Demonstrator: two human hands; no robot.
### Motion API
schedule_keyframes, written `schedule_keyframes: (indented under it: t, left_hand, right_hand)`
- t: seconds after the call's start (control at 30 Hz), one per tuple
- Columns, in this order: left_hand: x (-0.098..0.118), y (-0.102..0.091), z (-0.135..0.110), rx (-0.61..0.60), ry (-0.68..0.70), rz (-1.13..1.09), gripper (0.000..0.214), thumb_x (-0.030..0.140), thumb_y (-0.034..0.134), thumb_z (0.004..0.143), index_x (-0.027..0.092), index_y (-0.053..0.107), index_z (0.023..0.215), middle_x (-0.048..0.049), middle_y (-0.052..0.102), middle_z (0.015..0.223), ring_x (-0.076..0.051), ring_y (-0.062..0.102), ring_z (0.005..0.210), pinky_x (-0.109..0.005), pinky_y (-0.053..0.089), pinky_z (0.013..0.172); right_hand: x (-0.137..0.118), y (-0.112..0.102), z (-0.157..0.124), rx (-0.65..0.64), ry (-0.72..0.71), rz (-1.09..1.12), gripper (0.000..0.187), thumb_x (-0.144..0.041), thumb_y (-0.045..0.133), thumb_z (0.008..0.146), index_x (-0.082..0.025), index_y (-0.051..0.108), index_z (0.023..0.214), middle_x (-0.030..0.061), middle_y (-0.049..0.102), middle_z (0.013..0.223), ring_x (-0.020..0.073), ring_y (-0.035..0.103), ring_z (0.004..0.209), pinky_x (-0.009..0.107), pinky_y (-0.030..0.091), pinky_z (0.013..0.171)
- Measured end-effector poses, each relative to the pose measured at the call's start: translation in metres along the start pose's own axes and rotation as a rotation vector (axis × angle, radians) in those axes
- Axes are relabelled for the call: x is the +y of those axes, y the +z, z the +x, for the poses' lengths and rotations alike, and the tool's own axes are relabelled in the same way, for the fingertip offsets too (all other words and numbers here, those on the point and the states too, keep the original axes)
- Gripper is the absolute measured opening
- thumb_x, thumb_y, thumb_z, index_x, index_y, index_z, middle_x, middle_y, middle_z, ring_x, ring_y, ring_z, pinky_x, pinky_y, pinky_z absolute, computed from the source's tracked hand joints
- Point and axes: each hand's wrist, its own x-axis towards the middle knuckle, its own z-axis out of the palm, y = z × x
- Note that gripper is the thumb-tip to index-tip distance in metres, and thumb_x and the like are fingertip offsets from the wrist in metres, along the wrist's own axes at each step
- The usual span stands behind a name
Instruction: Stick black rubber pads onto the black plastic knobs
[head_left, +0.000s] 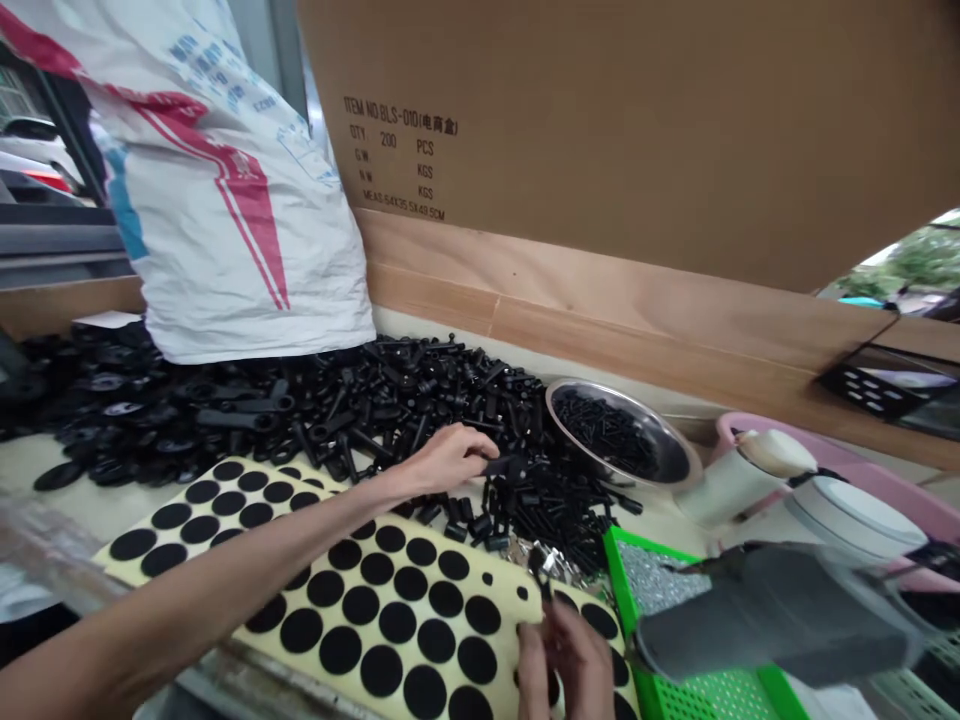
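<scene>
- Nearest to us, at the bottom edge, our right hand [570, 655] shows only in part. Its fingertips are pinched narrowly on a small black piece [544, 588] held just over the sheet.
- Under that hand lies a yellow sheet [504, 578] set with rows of round black pads [361, 604]. It spreads from the near middle out to the left.
- Near right, a blurred grey object [772, 610] hangs over a green tray [616, 575], which holds small silvery bits [652, 580].
- Just beyond the sheet's far right corner we see a little cluster of shiny metal pieces [536, 557].
- Our left arm crosses the sheet from the near left. The left hand [450, 458] rests at the near edge of the heap, thumb and fingers closed on a black part [508, 466] that points right.
- The heap of black plastic parts [420, 390] fills the middle of the table, touching the sheet's far edge.
- Right of the heap stands a steel bowl [570, 385] filled with black screws [607, 430].
- Further right, a white bottle [742, 470] lies tilted in front of a pink basin [885, 480].
- Far left, flat black discs [97, 400] are piled beside the heap.
- Behind them a white woven sack [225, 200] with red stripes stands on the table.
- Farthest, a printed cardboard box [637, 120] sits above a wooden ledge [600, 300].
</scene>
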Motion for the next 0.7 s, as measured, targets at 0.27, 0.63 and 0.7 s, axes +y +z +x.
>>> schedule_keyframes:
  t: [0.27,0.63,0.7]
  left_hand:
    - [0.026,-0.048,-0.098,-0.141,-0.044,-0.413,0.019,0.018,0.061,0.079,0.018,0.074,0.094,-0.0016,0.069,0.086,-0.014,0.061,0.081,-0.024,0.045,0.076]
    - [0.028,0.040,-0.154,0.336,-0.453,-1.475,0.028,0.032,0.065,0.086,0.014,0.064,0.106,-0.0094,0.068,0.097,-0.014,0.064,0.072,-0.025,0.049,0.066]
    - [0.025,0.040,-0.156,0.398,-0.512,-1.426,0.028,0.033,0.066,0.085,0.014,0.064,0.106,-0.0090,0.068,0.093,-0.013,0.063,0.066,-0.022,0.048,0.057]
  right_hand:
    - [-0.032,0.014,0.023,-0.535,0.145,0.186,0.079,-0.031,0.068,0.080,-0.027,0.024,0.146,0.0088,0.060,0.121,0.0224,0.058,0.104,0.038,0.048,0.084]
    - [-0.056,0.034,-0.008,-0.465,0.371,0.360,0.060,-0.037,0.069,0.079,-0.023,0.041,0.130,0.0107,0.063,0.119,0.0215,0.062,0.099,0.035,0.051,0.080]
    - [-0.053,0.027,-0.003,-0.373,0.409,0.301,0.046,-0.041,0.068,0.080,-0.022,0.053,0.119,0.0087,0.063,0.114,0.0194,0.062,0.089,0.033,0.051,0.076]
